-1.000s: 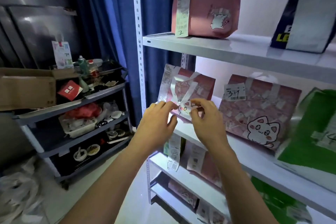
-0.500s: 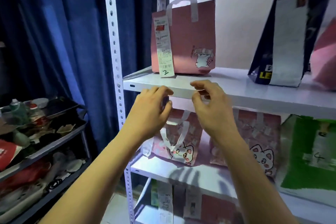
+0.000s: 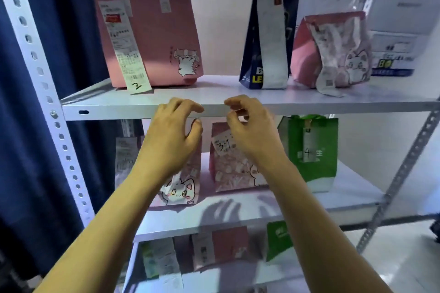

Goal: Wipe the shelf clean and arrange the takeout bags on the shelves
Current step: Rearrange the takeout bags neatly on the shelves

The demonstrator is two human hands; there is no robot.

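Observation:
My left hand (image 3: pixel 172 135) and my right hand (image 3: pixel 252 126) hover side by side in front of the upper shelf's front edge (image 3: pixel 114 109), fingers curled and apart, holding nothing. On that shelf stand a pink cat bag with a receipt marked 2 (image 3: pixel 162 38), a dark blue bag (image 3: pixel 269 38) and a pink patterned cat bag (image 3: pixel 333 52). Below, on the middle shelf (image 3: pixel 345 195), stand two pink cat bags, one (image 3: pixel 178 188) behind my left wrist and one tagged 34 (image 3: pixel 228 164), plus a green bag (image 3: pixel 314 150).
A white box (image 3: pixel 402 31) sits at the upper shelf's right end. More bags (image 3: pixel 228 247) hang receipts on the lowest shelf. A perforated white upright (image 3: pixel 40 74) frames the left side against a dark blue curtain (image 3: pixel 21 173). A diagonal brace (image 3: pixel 402 171) crosses the right.
My view has risen from the middle shelf to the upper one. Both hands left the small pink cat bag and lifted to the upper shelf's front edge, fingers spreading slightly.

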